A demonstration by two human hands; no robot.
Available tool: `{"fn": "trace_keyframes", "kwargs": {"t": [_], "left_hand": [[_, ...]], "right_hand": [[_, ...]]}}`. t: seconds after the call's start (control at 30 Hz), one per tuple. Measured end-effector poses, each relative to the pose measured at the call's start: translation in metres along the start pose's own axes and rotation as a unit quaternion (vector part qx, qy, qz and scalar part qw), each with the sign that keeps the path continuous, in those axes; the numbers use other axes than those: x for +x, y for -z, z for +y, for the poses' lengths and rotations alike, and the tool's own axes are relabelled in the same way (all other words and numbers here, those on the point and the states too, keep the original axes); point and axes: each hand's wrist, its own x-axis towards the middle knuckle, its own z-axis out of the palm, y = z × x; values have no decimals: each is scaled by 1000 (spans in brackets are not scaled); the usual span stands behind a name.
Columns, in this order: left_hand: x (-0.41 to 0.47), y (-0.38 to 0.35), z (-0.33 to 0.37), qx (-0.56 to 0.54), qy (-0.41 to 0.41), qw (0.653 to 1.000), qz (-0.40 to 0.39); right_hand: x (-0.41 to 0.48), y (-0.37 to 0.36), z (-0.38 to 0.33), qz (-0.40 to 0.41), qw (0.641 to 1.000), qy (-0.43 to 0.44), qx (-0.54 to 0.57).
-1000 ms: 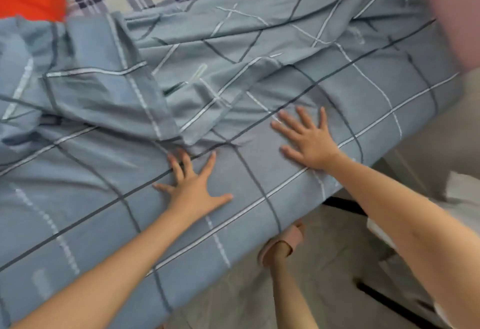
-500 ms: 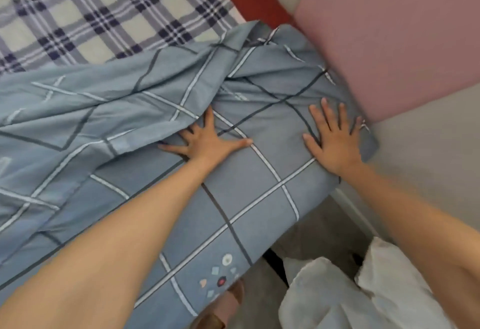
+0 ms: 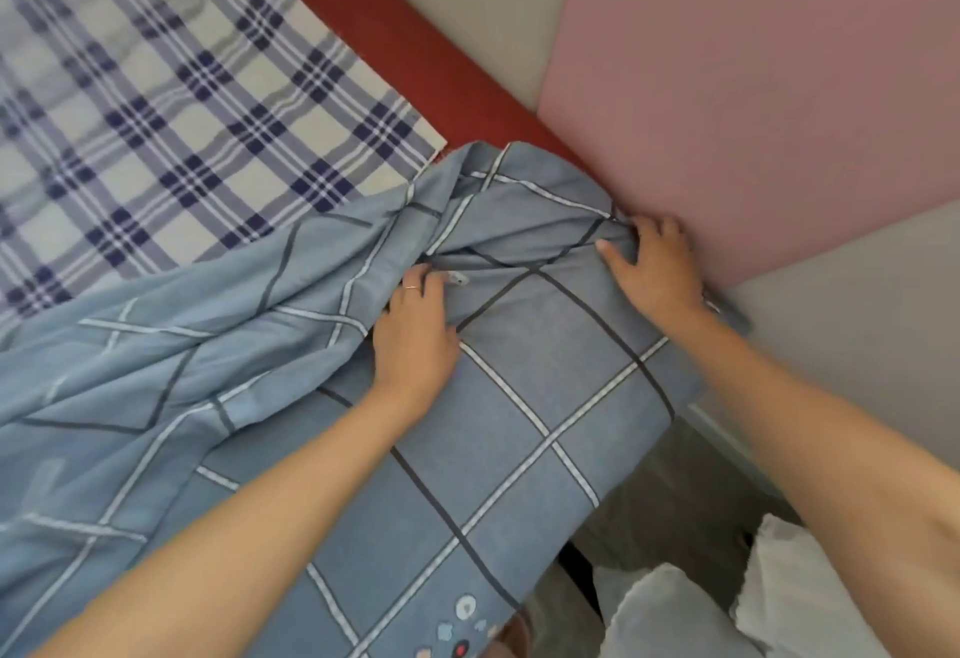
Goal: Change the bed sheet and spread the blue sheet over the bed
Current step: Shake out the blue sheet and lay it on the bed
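Note:
The blue sheet [image 3: 519, 397], checked with white and dark lines, covers the near part of the bed and hangs over its front edge. A bunched fold of it runs across towards the far right corner. My left hand [image 3: 415, 330] lies on the sheet with its fingers curled into that fold. My right hand [image 3: 654, 267] grips the bunched cloth at the bed's corner, close to the pink wall panel. The far part of the bed shows a white and navy plaid cover [image 3: 182, 101].
A red bed frame [image 3: 395, 38] runs along the far side. A pink padded panel [image 3: 753, 85] and a grey wall stand right of the corner. White cloth [image 3: 779, 600] lies on the floor at the lower right, with a slippered foot at the bottom edge.
Both hands lay flat with spread fingers on the sheet; now both have slid towards the far right corner and curled into the bunched fold. The view has moved closer to the corner.

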Motion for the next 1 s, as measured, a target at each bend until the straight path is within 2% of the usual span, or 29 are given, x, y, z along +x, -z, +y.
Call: {"fn": "trace_keyframes", "kwargs": {"t": [0.03, 0.1, 0.13, 0.2, 0.27, 0.33, 0.37, 0.47, 0.57, 0.7, 0.8, 0.87, 0.93, 1.0], "left_hand": [[4, 15, -4, -15, -36, 999, 32], [21, 41, -23, -31, -22, 996, 75], [29, 48, -37, -34, 18, 997, 60], [43, 60, -58, -11, 117, 992, -48], [48, 63, -76, 55, 142, 980, -132], [52, 68, -89, 105, 124, 979, -124], [58, 73, -97, 114, 124, 979, -113], [82, 86, -105, 81, 115, 987, -71], [121, 113, -97, 27, 84, 996, -1], [174, 140, -81, 0, 59, 997, 51], [203, 142, -70, 25, 43, 998, 46], [222, 143, -67, 24, 26, 996, 76], [243, 141, -70, 15, 28, 995, 97], [258, 137, -75, 7, 53, 996, 77]], "right_hand": [[6, 3, -6, 22, 996, 81, -22], [17, 6, -27, 47, 984, 171, -13], [21, 7, -39, 36, 983, 179, 6], [33, 8, -65, -28, 982, 176, 63], [45, 7, -88, -126, 974, 174, 73], [56, 2, -104, -185, 969, 154, 52], [61, -2, -112, -188, 972, 123, 71], [67, -6, -125, -82, 978, -3, 192], [73, -3, -128, 44, 946, -101, 304], [81, -3, -140, 124, 900, -178, 379], [84, -9, -149, 183, 865, -209, 419], [85, -15, -151, 184, 853, -211, 441], [85, -25, -148, 167, 866, -170, 439], [81, -36, -143, 157, 890, -113, 414]]}}
